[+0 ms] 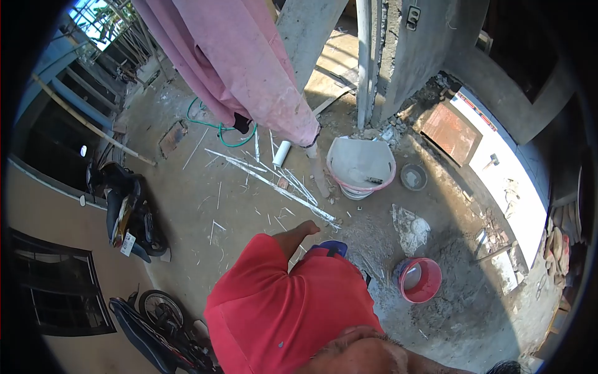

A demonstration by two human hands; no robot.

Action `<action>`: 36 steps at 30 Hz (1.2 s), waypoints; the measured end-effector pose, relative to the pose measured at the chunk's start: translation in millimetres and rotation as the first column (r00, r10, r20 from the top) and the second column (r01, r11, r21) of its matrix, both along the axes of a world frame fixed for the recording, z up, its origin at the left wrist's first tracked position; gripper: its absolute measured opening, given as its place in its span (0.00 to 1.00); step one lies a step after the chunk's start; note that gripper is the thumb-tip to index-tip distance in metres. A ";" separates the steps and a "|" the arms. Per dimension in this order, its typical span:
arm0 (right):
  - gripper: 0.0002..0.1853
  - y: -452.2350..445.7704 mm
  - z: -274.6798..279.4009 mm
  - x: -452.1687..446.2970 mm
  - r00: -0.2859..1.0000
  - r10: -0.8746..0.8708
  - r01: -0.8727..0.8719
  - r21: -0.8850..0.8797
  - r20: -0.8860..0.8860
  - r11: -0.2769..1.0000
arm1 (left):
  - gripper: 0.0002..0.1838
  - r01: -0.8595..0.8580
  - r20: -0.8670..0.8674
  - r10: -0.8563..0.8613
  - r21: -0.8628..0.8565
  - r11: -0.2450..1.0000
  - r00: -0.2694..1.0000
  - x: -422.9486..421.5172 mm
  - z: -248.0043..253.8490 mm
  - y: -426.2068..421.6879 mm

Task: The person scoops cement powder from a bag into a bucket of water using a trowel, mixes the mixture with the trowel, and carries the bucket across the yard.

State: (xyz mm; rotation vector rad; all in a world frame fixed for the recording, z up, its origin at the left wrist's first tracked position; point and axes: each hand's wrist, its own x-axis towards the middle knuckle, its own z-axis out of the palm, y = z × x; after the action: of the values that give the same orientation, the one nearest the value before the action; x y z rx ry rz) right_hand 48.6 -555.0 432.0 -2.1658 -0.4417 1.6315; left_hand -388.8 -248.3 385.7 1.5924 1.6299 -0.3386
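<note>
My left hand [308,228] hangs low in front of my red shirt, its back towards me and its fingers hidden, above the concrete floor. Long white strips [274,182] lie on the floor just beyond it. Something blue [334,248] shows below the shirt hem, perhaps footwear. My right arm [430,366] runs out along the bottom edge, and its hand is out of view. To the right stand a pink-red bucket [431,292] with some grey content and a crumpled whitish sack [411,228]. Ahead, a pale tub with a pink rim [361,160] holds a grey mix and rests on a bucket.
Pink cloth [249,68] hangs around a post ahead. A small grey bowl [413,177] sits beside the tub. Two motorbikes [128,209] are parked at the left. A green hose [237,144] lies near the cloth. Wet grey mortar [464,283] covers floor at the right.
</note>
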 end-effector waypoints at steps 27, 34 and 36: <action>0.34 -126.7 64.2 -138.6 0.871 0.072 -0.081 -0.004 0.486 0.997 | 0.37 0.509 0.043 -0.558 -0.470 0.721 0.829 -176.2 -15.1 -265.9; 0.31 -251.2 -3.9 -129.8 0.927 0.214 -0.166 -0.174 0.309 0.971 | 0.26 -0.604 0.332 0.722 -0.397 0.691 0.607 -51.5 40.7 -178.3; 0.30 -280.1 -9.0 -128.0 0.953 0.090 -0.052 -0.134 0.290 0.990 | 0.31 -0.477 0.404 0.619 -0.402 0.782 0.674 -5.8 80.7 -168.2</action>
State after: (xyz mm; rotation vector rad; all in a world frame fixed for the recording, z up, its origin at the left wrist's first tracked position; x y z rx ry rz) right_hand -79.4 -835.1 423.0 -2.5289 -0.5210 1.4062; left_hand -394.6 -416.5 466.4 0.8085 1.4666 0.1918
